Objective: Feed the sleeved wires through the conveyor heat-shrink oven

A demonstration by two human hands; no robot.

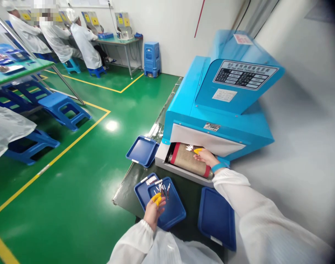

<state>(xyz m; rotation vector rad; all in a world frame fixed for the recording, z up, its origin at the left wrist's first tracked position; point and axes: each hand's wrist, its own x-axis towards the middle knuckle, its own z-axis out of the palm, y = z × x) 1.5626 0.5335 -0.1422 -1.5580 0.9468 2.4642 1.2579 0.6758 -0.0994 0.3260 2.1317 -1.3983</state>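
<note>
- A green epoxy floor (73, 176) with yellow lines spreads across the left of the scene, with blue plastic stools (64, 110) standing on it.
- At the far left, co-workers in white gowns (84, 46) sit at a bench with a green top (119, 41).
- On the near right, a blue conveyor heating machine (225, 88) stands on a dark bench (128, 194) covered in clear plastic film. A black-and-white instruction plate (246, 75) is fixed to its sloping front.
- The machine's tan mesh conveyor belt (188, 159), edged in red, sits in its open mouth below a pale cloth curtain (203, 141).
- Three blue trays lie around the mouth: a far tray (142, 151) to the left of the machine, a near tray (170, 209) overlapping another tray (141, 190), and a right tray (217, 218) beside the right arm.
- The left hand (153, 211) hovers just above the near tray, curled closed around small yellow parts (156, 198).
- A loose pile of slim white and dark pieces (161, 189) lies on the near tray, just beside that hand.
- The right hand (206, 157) reaches over the belt's near edge, pinching a yellow part (198, 150).
- Small white pieces (189, 147) sit at the belt's far end, just beyond that yellow part.
- A teal wristband (218, 167) circles the right wrist, below a white gown sleeve (263, 216).
</note>
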